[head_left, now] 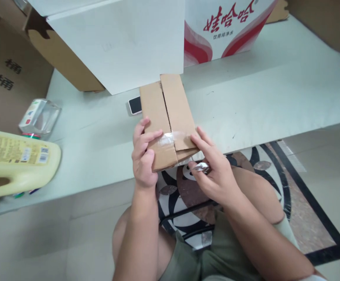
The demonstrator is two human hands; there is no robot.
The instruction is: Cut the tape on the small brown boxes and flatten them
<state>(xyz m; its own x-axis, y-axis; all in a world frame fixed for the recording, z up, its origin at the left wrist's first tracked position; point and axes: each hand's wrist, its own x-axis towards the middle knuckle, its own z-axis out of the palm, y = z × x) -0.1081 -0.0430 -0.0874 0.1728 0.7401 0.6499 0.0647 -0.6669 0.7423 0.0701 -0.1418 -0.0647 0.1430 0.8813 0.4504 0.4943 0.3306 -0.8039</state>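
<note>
A small brown cardboard box (pixel 181 105) with a strip of clear tape (pixel 167 137) across its seam is held at the table's front edge. My left hand (pixel 145 160) grips its left side, fingers resting on the top. My right hand (pixel 217 168) has its fingertips on the box's near right corner, where a flap is slightly lifted. Between that hand's thumb and palm is a small shiny silvery object (pixel 201 167), its kind mostly hidden by the hand. A phone-like device (pixel 135 105) with a dark screen and white edge lies partly under the box.
On the pale table (pixel 246 101), a large white box (pixel 120 43) and a red-and-white carton (pixel 225 31) stand at the back. At left are a yellow jug (pixel 20 160), a clear bottle (pixel 41 117) lying down, and a big brown carton (pixel 6 66). My knees are below the front edge.
</note>
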